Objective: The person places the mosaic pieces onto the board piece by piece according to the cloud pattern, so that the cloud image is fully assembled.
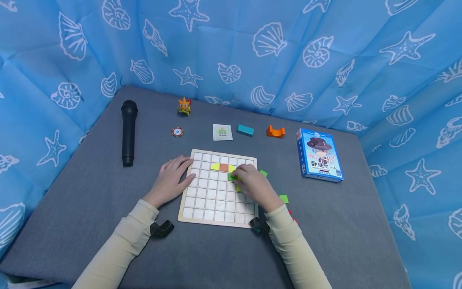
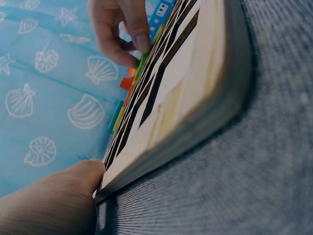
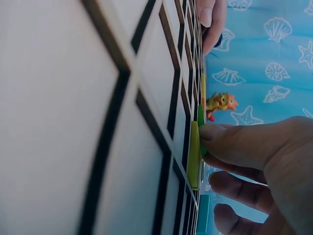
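A white wooden grid board (image 1: 205, 204) lies on the grey table. My left hand (image 1: 169, 180) rests at its left edge, fingers extended and thumb on the rim. Over the board's right half, my right hand (image 1: 252, 184) pinches a green tile (image 3: 201, 117) between thumb and finger. Just beside that tile sits a yellow-green tile (image 3: 194, 156). Farther up the board a row holds a yellow piece (image 1: 215, 166), an orange-brown square (image 1: 224, 167) and another yellow piece (image 1: 232, 168). The right hand hides part of the squares beneath it.
Loose green tiles (image 1: 284, 199) and red pieces lie right of the board, partly behind the right forearm. Behind it are a pattern card (image 1: 222, 132), teal block (image 1: 245, 130), orange block (image 1: 276, 132), poker chip (image 1: 177, 131) and toy figure (image 1: 184, 106). A microphone (image 1: 128, 132) and blue box (image 1: 320, 155) flank these.
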A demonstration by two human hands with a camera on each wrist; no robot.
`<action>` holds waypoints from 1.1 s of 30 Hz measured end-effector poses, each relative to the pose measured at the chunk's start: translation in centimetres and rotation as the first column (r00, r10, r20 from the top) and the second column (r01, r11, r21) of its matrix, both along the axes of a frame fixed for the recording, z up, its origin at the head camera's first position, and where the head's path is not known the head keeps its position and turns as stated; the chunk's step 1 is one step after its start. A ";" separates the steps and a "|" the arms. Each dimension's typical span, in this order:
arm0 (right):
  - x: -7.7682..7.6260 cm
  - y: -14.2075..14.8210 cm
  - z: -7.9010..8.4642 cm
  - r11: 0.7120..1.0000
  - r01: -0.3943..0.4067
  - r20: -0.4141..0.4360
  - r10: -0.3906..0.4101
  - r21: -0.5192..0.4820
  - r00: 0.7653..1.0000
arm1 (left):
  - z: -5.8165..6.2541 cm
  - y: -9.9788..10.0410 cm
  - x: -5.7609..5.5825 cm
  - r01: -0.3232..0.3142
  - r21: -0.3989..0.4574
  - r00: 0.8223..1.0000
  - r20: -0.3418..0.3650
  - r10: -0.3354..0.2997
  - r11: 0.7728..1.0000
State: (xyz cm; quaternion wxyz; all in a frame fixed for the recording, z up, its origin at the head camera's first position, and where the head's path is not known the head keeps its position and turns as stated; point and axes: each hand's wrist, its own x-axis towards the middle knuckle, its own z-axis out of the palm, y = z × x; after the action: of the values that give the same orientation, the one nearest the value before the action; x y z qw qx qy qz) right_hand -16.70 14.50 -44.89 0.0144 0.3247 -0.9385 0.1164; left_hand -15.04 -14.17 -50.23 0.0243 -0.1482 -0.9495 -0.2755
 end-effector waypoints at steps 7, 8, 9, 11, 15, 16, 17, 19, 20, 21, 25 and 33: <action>-0.1 -0.2 -0.1 1.000 0.009 0.011 -0.009 0.006 1.000 | 0.0 -0.1 0.0 0.001 0.003 1.000 0.001 -0.001 1.000; -0.1 -0.2 -0.1 1.000 0.009 0.011 -0.009 0.006 1.000 | -0.1 -0.1 -0.1 0.000 0.003 1.000 -0.001 0.000 1.000; -0.1 -0.2 -0.1 1.000 0.008 0.008 -0.008 0.003 1.000 | -0.1 -0.1 -0.1 0.000 0.003 1.000 -0.002 0.000 1.000; -0.1 -0.2 -0.2 1.000 0.006 0.005 -0.006 0.003 1.000 | -0.1 -0.1 -0.1 -0.001 0.001 1.000 -0.003 0.001 1.000; -0.1 -0.1 -0.3 1.000 0.000 -0.001 0.000 0.005 1.000 | -0.2 -0.1 -0.1 0.000 -0.006 1.000 -0.001 0.000 1.000; -0.1 -0.1 -0.3 1.000 -0.001 -0.001 0.001 0.006 1.000 | -0.2 -0.1 -0.1 0.001 -0.006 1.000 0.000 -0.001 1.000; -0.1 -0.1 -0.3 1.000 -0.002 -0.003 0.002 0.006 1.000 | -0.2 -0.1 -0.1 0.001 -0.005 1.000 0.000 -0.001 1.000; 0.0 -0.2 -0.4 1.000 -0.002 -0.005 0.002 0.005 1.000 | -0.2 -0.1 -0.1 0.002 -0.005 1.000 0.000 -0.002 1.000; 0.0 -0.2 -0.4 1.000 0.000 -0.007 0.000 0.006 1.000 | -0.2 -0.1 -0.1 0.002 -0.006 1.000 0.000 -0.002 1.000; 0.0 -0.2 -0.4 1.000 0.001 -0.008 -0.001 0.008 1.000 | -0.2 -0.1 -0.1 0.002 -0.006 1.000 -0.001 -0.002 1.000; -0.1 -0.1 -0.4 1.000 0.003 0.004 -0.003 0.004 1.000 | -0.1 -0.1 -0.1 0.000 -0.007 1.000 -0.004 0.000 1.000; -0.4 1.7 1.0 0.994 0.087 0.052 -0.084 -0.061 0.995 | -0.2 -0.1 -0.1 0.002 -0.012 1.000 -0.005 -0.002 1.000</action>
State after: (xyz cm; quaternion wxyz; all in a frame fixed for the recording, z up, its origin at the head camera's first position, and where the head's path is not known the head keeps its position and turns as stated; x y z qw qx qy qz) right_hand -17.08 16.25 -43.91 0.0064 0.2808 -0.9475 0.1531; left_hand -15.10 -14.28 -50.45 0.0255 -0.1497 -0.9509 -0.2696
